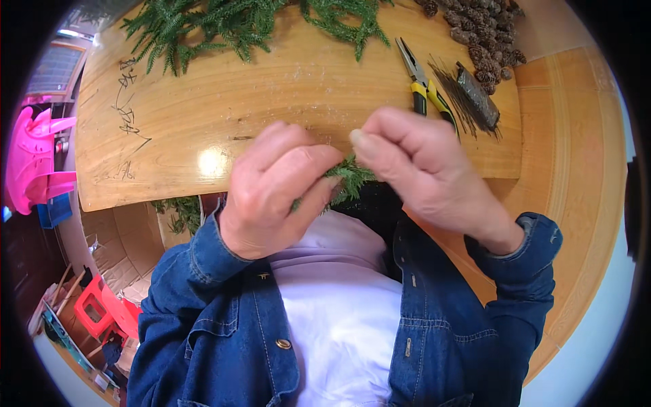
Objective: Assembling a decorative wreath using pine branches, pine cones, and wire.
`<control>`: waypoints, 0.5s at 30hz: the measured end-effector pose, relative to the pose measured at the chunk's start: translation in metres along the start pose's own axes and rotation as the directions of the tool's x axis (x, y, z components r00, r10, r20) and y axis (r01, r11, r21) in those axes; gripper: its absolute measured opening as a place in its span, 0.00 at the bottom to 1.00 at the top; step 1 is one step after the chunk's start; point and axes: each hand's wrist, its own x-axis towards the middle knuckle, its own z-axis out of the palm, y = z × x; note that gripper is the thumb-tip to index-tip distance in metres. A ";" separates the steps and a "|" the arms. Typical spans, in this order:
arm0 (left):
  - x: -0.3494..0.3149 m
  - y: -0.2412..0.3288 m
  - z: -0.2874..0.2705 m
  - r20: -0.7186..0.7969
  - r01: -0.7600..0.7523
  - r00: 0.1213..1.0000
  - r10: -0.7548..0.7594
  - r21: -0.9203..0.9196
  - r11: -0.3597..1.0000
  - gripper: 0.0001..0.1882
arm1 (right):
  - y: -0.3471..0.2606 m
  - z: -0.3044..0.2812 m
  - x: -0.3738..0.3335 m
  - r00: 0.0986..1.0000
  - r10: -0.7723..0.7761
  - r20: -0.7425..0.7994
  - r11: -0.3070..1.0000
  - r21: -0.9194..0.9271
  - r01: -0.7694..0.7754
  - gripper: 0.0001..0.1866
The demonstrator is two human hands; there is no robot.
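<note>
Close to the table's near edge, my left hand [271, 186] is closed around a green artificial pine sprig [352, 179], whose needles stick out toward the right. Just beside it, my right hand [426, 163] is pinched, thumb against curled fingers; whatever sits in that pinch is too small to make out. Long-nose pliers [419, 81] with yellow and black handles lie partly open beyond my right hand. To their right rests a bundle of thin dark wires [478, 100], wrapped around its middle.
Green pine branches [210, 30] spread along the far side of the wooden table [196, 122]. A pile of pinecones [485, 41] sits at the far right. Left of the table are a pink plastic stool [37, 159], a cardboard box [125, 234] with greenery, and a red stool [102, 308].
</note>
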 end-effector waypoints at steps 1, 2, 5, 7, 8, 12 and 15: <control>0.002 -0.001 -0.003 0.034 0.035 0.999 -0.033 -0.076 0.996 0.13 | -0.001 -0.007 -0.001 0.990 -0.132 -0.051 0.989 -0.080 0.128 0.06; 0.004 -0.002 -0.006 0.070 0.072 0.996 -0.063 -0.150 0.986 0.13 | -0.001 -0.014 -0.002 0.960 -0.266 -0.090 0.954 -0.165 0.249 0.05; 0.012 -0.006 -0.012 0.153 0.139 0.984 -0.095 -0.317 0.938 0.11 | -0.001 -0.020 0.000 0.861 -0.500 -0.095 0.835 -0.315 0.450 0.06; 0.013 -0.006 -0.015 0.196 0.173 0.975 -0.101 -0.394 0.903 0.10 | -0.002 -0.021 0.000 0.732 -0.680 -0.028 0.671 -0.424 0.608 0.08; 0.013 -0.006 -0.018 0.244 0.208 0.964 -0.105 -0.451 0.868 0.09 | -0.004 -0.022 -0.001 0.731 -0.682 -0.030 0.670 -0.427 0.608 0.08; 0.017 -0.005 -0.021 0.360 0.288 0.929 -0.084 -0.562 0.776 0.08 | -0.013 -0.026 -0.004 0.677 -0.690 0.255 0.482 -0.537 0.693 0.11; 0.018 -0.003 -0.021 0.413 0.312 0.909 -0.060 -0.578 0.754 0.08 | -0.012 -0.022 -0.008 0.634 -0.716 0.292 0.407 -0.564 0.719 0.10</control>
